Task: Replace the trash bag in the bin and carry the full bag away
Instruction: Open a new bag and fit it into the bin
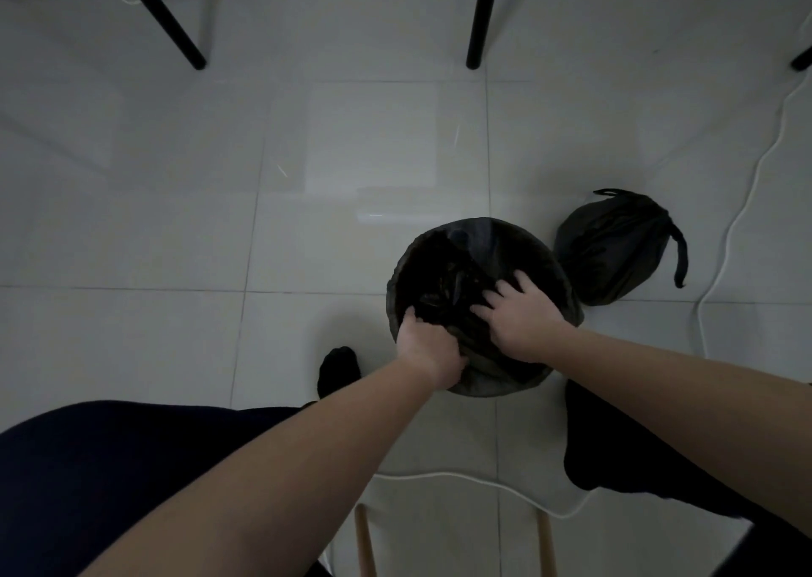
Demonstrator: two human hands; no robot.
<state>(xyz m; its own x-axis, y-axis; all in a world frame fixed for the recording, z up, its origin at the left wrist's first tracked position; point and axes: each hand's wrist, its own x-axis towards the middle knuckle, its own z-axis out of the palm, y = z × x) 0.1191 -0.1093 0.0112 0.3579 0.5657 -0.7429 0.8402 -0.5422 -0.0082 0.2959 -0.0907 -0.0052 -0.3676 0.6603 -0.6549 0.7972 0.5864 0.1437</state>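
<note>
A round bin [567, 300] stands on the tiled floor, lined with a fresh black bag [444, 269] whose edge folds over the rim. My left hand [428, 346] grips the bag's edge at the near-left rim, fingers curled over it. My right hand [520, 319] lies spread over the bag at the near-right side of the opening, fingers pressing the plastic inward. A full black bag [610, 249], tied shut with its handles sticking out, sits on the floor touching the bin's right side.
Black table legs [481, 14] stand at the back. A white cable [742, 207] snakes along the floor on the right; another cable [461, 480] runs by my feet. My dark-socked feet [338, 370] flank the bin. Wooden chair legs [364, 541] show below.
</note>
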